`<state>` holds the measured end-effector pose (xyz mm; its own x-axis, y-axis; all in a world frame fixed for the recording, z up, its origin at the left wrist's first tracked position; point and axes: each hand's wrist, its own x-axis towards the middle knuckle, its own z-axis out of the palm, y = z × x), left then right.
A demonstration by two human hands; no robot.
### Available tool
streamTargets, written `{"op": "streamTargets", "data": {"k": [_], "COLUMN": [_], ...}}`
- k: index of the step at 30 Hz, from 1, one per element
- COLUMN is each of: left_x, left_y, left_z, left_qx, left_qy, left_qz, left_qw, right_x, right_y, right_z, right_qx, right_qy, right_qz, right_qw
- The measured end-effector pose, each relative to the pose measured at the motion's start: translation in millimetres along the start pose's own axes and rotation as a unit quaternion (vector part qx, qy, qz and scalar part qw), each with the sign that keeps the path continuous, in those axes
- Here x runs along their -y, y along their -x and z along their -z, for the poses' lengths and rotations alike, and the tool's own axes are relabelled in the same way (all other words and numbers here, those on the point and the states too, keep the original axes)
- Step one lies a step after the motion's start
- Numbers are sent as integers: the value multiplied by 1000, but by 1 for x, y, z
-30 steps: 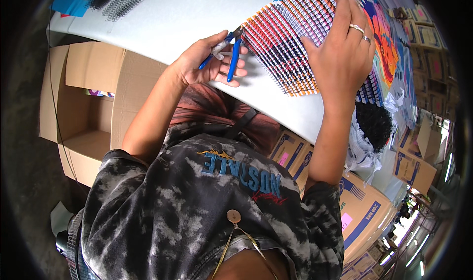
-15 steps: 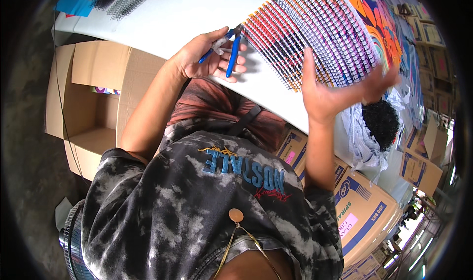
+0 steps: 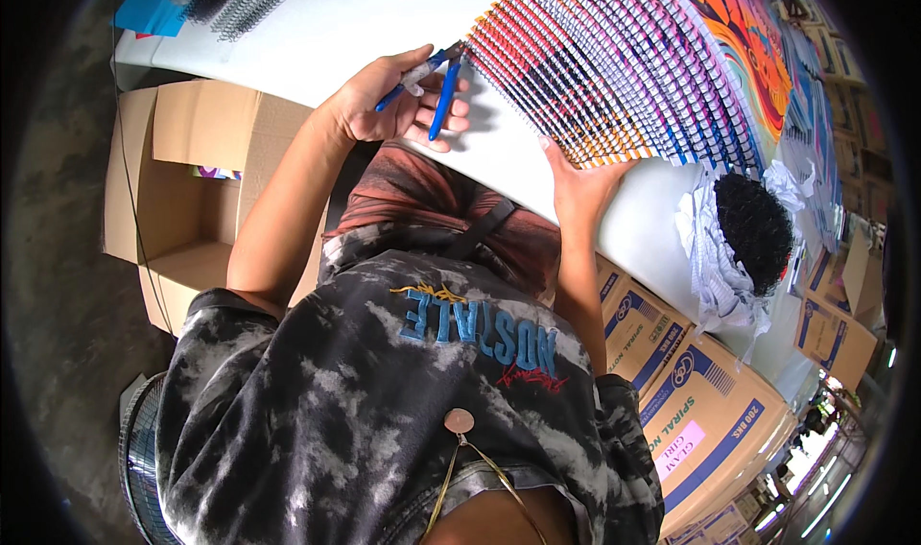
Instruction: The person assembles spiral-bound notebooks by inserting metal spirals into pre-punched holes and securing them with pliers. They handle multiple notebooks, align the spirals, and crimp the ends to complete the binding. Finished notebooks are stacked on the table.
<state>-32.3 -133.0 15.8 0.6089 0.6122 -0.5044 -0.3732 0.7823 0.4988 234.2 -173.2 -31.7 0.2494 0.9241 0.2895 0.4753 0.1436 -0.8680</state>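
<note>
My left hand [image 3: 389, 99] is closed around blue-handled wire cutters [image 3: 443, 99], with several fingers loosely curled beside the handles. The cutters' metal jaws are at the left corner of a fanned row of spiral notebooks [image 3: 576, 65], by the ends of their spines. These notebooks lie overlapping on the white table [image 3: 317, 36], their coiled bindings facing up. At the row's near end, my right hand [image 3: 580, 190] has hold of the notebooks' edges. Its thumb points to the left side of them, and its fingertips are hidden by the notebooks.
Dark wire coils [image 3: 254, 3] and a blue packet [image 3: 149, 8] lie at the far left. An open cardboard box [image 3: 201, 128] stands left of the table. Crumpled white wrapping [image 3: 705, 248] surrounds a bundle of black coils [image 3: 753, 228] at right. Printed cartons [image 3: 710, 430] stand below it.
My right hand has come down and left from above the notebooks to their near end. The left hand has shifted slightly left with the wire cutters.
</note>
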Motion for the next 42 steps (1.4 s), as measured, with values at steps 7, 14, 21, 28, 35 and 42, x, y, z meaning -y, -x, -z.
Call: {"op": "streamTargets", "data": {"k": [7,14,21,28,35,42], "left_x": [-2,-8,-21,-19,-5,-56], "left_y": [1,0,-2,11,-6,37], "left_z": [7,-1,-45,-13,-21,12], "left_qx": [56,-98,-266,-127,-157,-437], "left_qy": [43,-173,-599,-163,-918,-759], "left_qz": [9,-6,37,22,-109,-12], "left_qw": [997,980,755,978,347,484], "right_x": [0,4,17,17,16,-32], "right_y": [3,3,4,3,5,-48], "right_z": [3,5,9,8,7,85], "right_qx": [-1,-1,23,14,2,190], "right_qy": [13,54,144,143,156,200], "right_qz": [-18,-19,-21,-15,-18,9], "right_qw": [1000,998,989,990,988,961]}}
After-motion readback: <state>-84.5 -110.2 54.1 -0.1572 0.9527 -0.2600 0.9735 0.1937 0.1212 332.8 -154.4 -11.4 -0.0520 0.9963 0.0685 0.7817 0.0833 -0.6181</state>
